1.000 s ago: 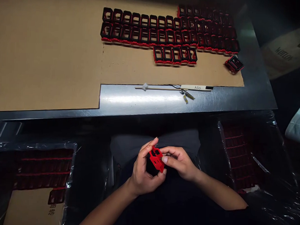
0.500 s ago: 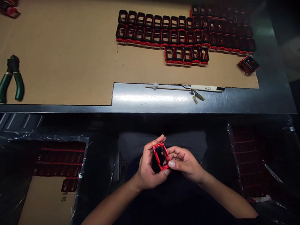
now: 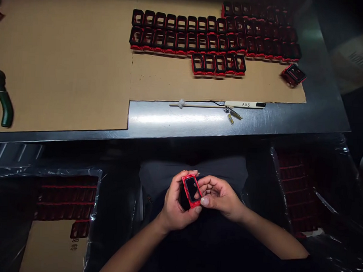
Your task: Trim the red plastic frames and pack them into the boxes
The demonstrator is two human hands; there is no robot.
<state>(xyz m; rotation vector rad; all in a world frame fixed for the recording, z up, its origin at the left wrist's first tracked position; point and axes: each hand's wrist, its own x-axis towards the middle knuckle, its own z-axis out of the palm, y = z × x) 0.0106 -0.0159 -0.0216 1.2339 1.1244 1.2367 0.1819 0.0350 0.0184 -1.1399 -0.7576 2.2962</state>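
Left hand point(image 3: 175, 203) curled about a small red frame point(image 3: 187, 193) with a black inner rim, fingers at its far end and thumb at its near end; right hand point(image 3: 225, 197) half closed on the same piece, thumb at the near right corner, fingertips partly visible through the opening. The frame lies between the two hands, tilted, above the lap point(image 3: 195, 164).

Ahead of the hands runs the front edge of a metal worktop point(image 3: 152, 118). Just behind that edge, between the hands and the stock of parts, lie a thin stick point(image 3: 200, 106) bearing a white tuft, a pale handle point(image 3: 245, 104) marked "A55" and small metal pieces point(image 3: 232, 114). Beyond them, on cardboard point(image 3: 67, 68), stand a short row of five frames point(image 3: 219, 74) and, farther off, longer close-set rows point(image 3: 214, 36). A single frame point(image 3: 293, 74) rests askew, ahead and well to the right.

Green-handled pliers point(image 3: 7, 110) lie far left of the hands, cut by the view's border. Plastic-lined containers point(image 3: 94, 196) flank the hands on either side, both holding further red-and-black parts point(image 3: 66, 195), dimly lit.
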